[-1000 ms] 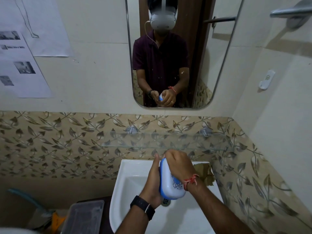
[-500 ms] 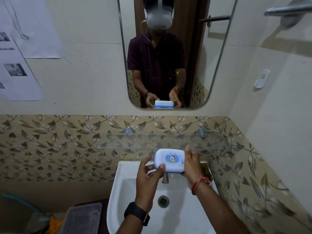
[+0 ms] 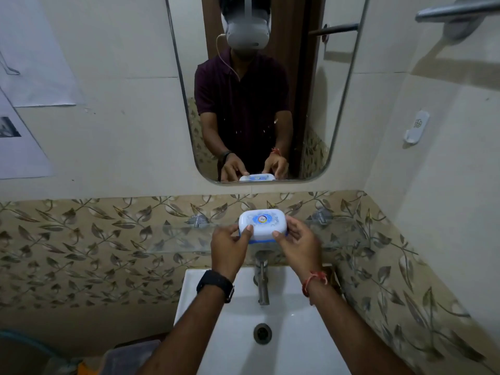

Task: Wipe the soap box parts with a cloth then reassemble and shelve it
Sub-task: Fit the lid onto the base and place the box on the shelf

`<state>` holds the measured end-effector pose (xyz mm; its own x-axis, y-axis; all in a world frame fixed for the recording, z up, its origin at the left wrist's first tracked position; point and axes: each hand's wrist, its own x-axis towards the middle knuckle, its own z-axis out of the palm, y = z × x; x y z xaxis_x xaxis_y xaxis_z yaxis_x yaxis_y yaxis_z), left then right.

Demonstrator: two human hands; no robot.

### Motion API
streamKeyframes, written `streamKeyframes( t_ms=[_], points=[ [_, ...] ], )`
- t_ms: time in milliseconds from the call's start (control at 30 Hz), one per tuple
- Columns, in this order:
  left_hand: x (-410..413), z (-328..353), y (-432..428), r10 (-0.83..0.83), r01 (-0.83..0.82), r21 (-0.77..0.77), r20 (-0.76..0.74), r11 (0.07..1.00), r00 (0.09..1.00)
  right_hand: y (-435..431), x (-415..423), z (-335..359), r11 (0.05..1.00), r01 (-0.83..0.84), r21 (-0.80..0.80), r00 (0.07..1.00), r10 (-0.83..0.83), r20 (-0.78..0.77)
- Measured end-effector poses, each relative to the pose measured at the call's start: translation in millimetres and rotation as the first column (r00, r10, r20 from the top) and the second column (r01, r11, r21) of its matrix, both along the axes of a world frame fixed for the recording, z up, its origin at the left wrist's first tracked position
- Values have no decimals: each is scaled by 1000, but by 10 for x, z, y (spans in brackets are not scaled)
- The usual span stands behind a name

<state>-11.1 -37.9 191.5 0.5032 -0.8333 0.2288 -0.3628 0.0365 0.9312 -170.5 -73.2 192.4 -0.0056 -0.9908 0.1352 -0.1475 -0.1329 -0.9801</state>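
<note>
The closed soap box (image 3: 262, 224), white lid with a round logo over a blue base, lies flat at the glass shelf (image 3: 178, 240) above the tap. My left hand (image 3: 230, 246) grips its left end, thumb on the lid. Its right end is held by my right hand (image 3: 296, 246), thumb against the front edge. Whether the box rests on the glass or hovers just over it is hard to tell. No cloth is in view.
A steel tap (image 3: 262, 280) stands under the shelf over the white sink (image 3: 205, 290). The mirror (image 3: 259, 104) hangs above. A wall hook (image 3: 416, 127) and towel bar (image 3: 460, 10) are on the right wall; a plastic tub (image 3: 130, 358) sits lower left.
The box was held on edge over the sink, then turned flat, lid up. Both hands have carried it up and forward to the glass shelf.
</note>
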Motion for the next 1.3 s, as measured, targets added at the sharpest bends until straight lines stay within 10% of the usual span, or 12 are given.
streamKeyframes(
  t_ms=[633,833,967,1133,1300],
  points=[
    [130,-216,-612,52,-220,236,561,946,826,-629,163,-252,998,-21,-58,923,-3,-385],
    [64,-209,-546,62,-242,259,553,935,831,-583,108,-230,990,-46,-130,921,-8,-389],
    [-1,-242,-335,219,-265,78,372,961,902,-319,-155,-368,874,86,-478,931,-242,-274],
    [-233,-696,323,148,-11,-292,453,956,879,65,-654,-1237,857,121,-502,868,-337,-365],
    [-888,-1456,706,-378,460,-32,520,887,766,191,-1084,-1912,975,215,-61,786,-209,-581]
  ],
)
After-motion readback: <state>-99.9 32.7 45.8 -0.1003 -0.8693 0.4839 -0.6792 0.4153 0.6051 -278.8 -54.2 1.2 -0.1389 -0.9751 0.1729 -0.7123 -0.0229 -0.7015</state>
